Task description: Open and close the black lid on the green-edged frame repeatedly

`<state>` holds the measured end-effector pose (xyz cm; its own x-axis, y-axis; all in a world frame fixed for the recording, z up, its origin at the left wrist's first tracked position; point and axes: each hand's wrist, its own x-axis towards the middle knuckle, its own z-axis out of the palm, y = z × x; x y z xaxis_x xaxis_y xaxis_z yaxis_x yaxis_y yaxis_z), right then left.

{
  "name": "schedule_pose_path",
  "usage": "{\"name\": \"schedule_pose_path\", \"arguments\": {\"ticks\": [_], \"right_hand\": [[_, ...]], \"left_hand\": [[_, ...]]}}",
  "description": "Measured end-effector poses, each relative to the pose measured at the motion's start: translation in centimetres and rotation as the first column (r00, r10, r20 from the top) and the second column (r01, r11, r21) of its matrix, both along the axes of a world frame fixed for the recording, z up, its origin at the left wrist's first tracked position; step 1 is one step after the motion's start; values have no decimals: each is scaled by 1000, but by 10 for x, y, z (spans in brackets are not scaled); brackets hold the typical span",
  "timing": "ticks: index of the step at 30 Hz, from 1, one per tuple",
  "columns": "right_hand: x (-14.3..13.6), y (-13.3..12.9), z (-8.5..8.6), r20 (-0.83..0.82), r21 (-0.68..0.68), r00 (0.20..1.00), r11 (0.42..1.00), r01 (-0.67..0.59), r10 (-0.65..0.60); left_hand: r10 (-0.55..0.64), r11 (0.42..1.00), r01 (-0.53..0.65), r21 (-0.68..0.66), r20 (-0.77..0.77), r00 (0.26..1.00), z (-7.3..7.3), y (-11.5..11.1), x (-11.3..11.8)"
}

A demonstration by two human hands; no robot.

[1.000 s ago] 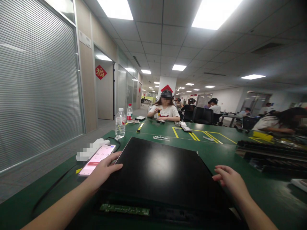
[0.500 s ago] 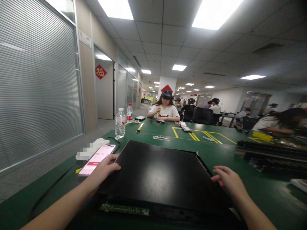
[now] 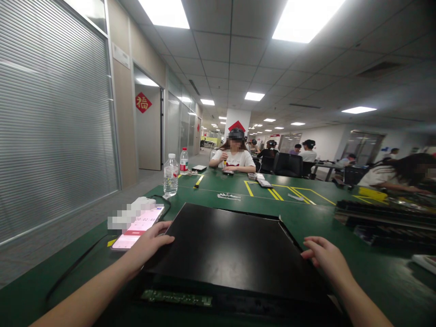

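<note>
A large black flat panel (image 3: 231, 250) lies over a black frame (image 3: 289, 231) on the green table, its left side slightly raised. My left hand (image 3: 155, 240) grips the panel's left edge, thumb on top and fingers partly hidden beneath it. At the right edge, my right hand (image 3: 322, 254) has its fingers bent and a little apart, the fingertips next to the frame; whether they touch it is unclear. A green circuit board (image 3: 177, 298) shows along the near edge.
A phone with a lit screen (image 3: 138, 229) lies left of the panel. Beyond stand a large water bottle (image 3: 170, 176) and a smaller one (image 3: 184, 161). Across the table (image 3: 204, 195) sits a person (image 3: 235, 156). Dark stacked parts (image 3: 374, 222) are at the right.
The panel has shifted slightly right and toward me at its far left corner, uncovering more of the frame's far edge. My left hand has moved a little right with it.
</note>
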<state>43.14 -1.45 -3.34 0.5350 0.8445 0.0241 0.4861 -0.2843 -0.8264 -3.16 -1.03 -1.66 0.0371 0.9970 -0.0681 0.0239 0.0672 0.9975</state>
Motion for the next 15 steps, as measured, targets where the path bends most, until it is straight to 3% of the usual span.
{"name": "schedule_pose_path", "arguments": {"ticks": [15], "right_hand": [[-2,-3,2,120,-38,992,999,-20,24]], "left_hand": [[35,999,-36,-12,-86,996,1,-4,1]]}}
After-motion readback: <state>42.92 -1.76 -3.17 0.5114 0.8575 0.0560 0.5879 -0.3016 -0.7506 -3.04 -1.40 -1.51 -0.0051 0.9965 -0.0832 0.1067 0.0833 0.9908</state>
